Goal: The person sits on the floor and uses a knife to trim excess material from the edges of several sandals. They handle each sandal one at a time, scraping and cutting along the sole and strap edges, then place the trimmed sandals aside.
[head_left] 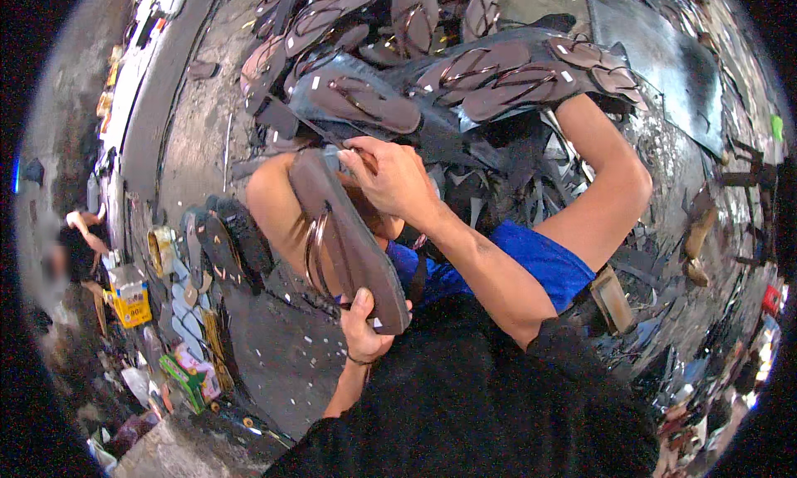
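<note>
My left hand (364, 329) grips the heel end of a dark brown flip-flop (344, 221), thumb on top of the sole. The flip-flop is tilted, toe end up and away, beside my bent left knee. Its shiny brown straps (315, 250) stand out to the left, and a small white sticker is near the heel. At the toe end, my right hand (394, 179) is closed in a pinch, fingers close to the sole's edge. A thin dark strip (307, 121) runs up and left from these fingers; whether it is a blade or a rubber piece, I cannot tell.
Several finished-looking brown flip-flops (361, 103) lie in a heap ahead of my legs. Dark offcuts (481, 196) are piled between my knees. More dark soles (217, 246) and a yellow box (130, 295) sit to the left. A dark sheet (672, 71) lies at the far right.
</note>
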